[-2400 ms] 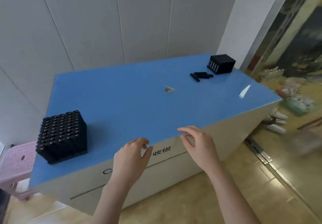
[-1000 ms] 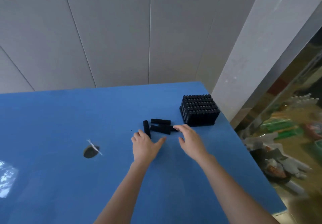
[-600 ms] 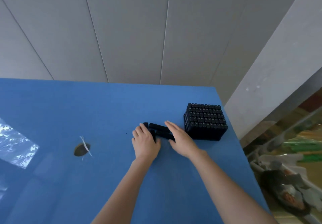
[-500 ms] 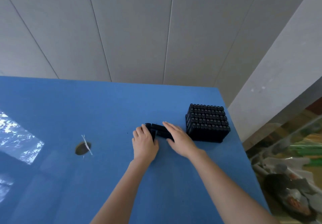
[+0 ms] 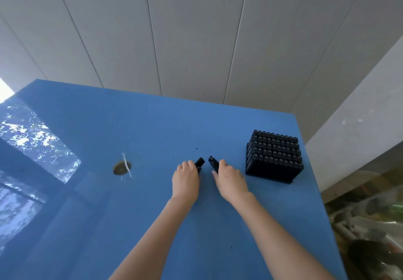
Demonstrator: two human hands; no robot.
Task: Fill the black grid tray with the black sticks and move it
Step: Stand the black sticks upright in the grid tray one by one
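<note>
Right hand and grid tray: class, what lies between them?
Nothing: in the head view, only bare blue table separates the right hand, gripping a stick, from the tray.

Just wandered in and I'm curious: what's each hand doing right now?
Left hand: grips black sticks, count unclear.
Right hand: grips other black sticks, count unclear.
</note>
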